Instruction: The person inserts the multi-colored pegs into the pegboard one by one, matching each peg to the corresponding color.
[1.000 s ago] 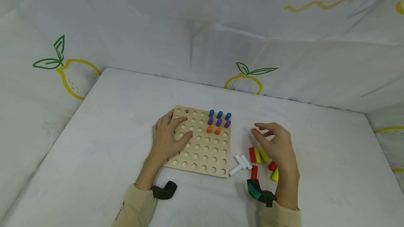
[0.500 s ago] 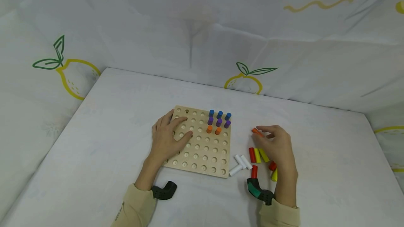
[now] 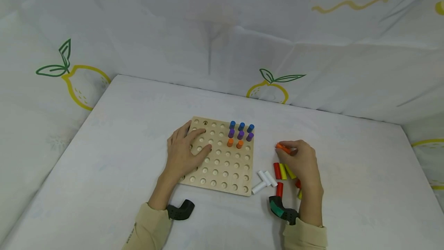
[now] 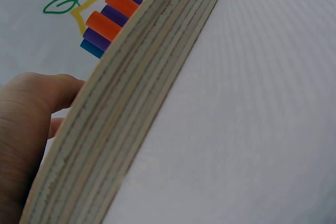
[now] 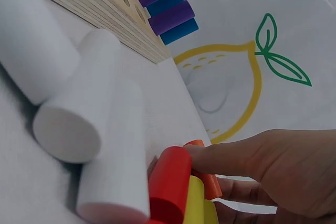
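A pale wooden pegboard (image 3: 222,188) lies on the table, with blue, purple and orange pegs upright in its far right holes. My left hand (image 3: 182,155) rests on the board's left side, fingers spread. To the right of the board, my right hand (image 3: 301,161) pinches an orange peg (image 3: 283,148) between thumb and fingers. In the right wrist view the orange peg (image 5: 210,182) is partly behind the thumb and a red peg (image 5: 170,182). The left wrist view shows the board's layered edge (image 4: 121,93) beside my left hand (image 4: 26,129).
White pegs (image 3: 259,187) lie by the board's near right corner. Red pegs (image 3: 277,170) and yellow pegs (image 3: 283,171) lie to their right, some partly under my right forearm. Behind the table (image 3: 138,99) hangs a white cloth with lemon drawings.
My right hand has lowered slightly and shifted a little left, and its thumb and fingers have closed on the orange peg. The left hand and the board have stayed put.
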`<state>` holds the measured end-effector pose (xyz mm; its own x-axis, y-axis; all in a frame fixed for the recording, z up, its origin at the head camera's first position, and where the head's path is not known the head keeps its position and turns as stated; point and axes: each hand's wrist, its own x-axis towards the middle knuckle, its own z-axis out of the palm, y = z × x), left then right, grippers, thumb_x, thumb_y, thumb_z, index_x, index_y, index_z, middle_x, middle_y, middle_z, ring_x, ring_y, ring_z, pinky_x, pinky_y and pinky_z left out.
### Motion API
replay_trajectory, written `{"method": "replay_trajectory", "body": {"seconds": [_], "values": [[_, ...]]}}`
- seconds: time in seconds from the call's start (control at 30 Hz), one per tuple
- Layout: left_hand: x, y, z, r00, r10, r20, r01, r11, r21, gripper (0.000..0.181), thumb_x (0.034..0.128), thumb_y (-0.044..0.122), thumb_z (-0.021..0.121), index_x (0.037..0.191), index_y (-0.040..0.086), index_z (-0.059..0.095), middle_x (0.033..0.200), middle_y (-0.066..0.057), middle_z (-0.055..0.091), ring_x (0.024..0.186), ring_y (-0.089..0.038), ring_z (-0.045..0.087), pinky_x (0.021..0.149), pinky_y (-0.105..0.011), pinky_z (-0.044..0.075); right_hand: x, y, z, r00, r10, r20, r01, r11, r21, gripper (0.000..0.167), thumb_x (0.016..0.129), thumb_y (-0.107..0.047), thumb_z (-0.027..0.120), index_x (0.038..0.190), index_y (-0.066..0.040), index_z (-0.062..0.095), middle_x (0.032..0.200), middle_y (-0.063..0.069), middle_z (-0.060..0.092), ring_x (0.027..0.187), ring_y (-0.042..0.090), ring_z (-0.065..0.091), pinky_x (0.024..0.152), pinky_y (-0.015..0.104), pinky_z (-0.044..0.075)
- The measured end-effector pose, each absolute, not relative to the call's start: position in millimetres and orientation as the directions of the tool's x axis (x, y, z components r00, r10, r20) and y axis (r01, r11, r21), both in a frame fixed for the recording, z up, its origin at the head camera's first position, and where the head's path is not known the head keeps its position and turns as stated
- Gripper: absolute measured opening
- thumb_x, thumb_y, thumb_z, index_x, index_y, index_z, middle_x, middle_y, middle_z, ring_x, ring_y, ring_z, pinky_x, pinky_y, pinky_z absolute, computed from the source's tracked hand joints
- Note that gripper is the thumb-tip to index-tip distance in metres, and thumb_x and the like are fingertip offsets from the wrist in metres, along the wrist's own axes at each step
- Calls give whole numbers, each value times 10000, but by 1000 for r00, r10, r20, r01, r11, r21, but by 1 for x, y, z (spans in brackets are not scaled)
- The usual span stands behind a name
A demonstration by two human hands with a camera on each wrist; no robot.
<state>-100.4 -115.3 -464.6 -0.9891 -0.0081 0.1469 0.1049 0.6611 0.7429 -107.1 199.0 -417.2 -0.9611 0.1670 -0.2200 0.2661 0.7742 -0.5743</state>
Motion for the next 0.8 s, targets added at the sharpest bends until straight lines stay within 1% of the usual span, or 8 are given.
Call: {"method": "replay_trajectory", "body": {"seconds": [0.23, 0.43, 0.67, 0.8], "values": [[-100, -116, -465, -988, -5, 152, 111, 662, 741, 514, 857, 412, 724, 1317, 186, 686, 1630, -190, 381, 1502, -410, 316, 1169, -657, 184, -107, 199, -417, -967, 133, -219, 237, 793, -562, 380, 943, -229, 719, 1262, -23, 715, 1224, 241, 604, 978, 320, 550, 680, 244, 457], [-101, -116, -467, -988, -5, 156, 113, 664, 739, 508, 861, 411, 722, 1317, 191, 685, 1628, -192, 385, 1499, -408, 322, 1167, -658, 186, -108, 198, -416, -973, 126, -195, 216, 799, -562, 369, 958, -233, 703, 1260, -22, 715, 1203, 240, 619, 976, 325, 559, 680, 245, 460], [-100, -115, -467, -986, -8, 165, 119, 662, 740, 510, 858, 408, 728, 1316, 188, 685, 1623, -193, 394, 1497, -402, 330, 1177, -649, 182, -109, 193, -410, -986, 78, -145, 150, 796, -587, 352, 969, -219, 684, 1269, -39, 715, 1233, 234, 641, 1074, 370, 584, 716, 243, 487], [-100, -115, -466, -987, -8, 159, 115, 661, 742, 509, 860, 409, 726, 1318, 190, 685, 1628, -190, 387, 1503, -399, 322, 1178, -650, 179, -109, 188, -407, -990, 39, -136, 114, 792, -600, 337, 974, -187, 673, 1272, -35, 711, 1231, 226, 632, 1084, 369, 580, 721, 245, 491]]}}
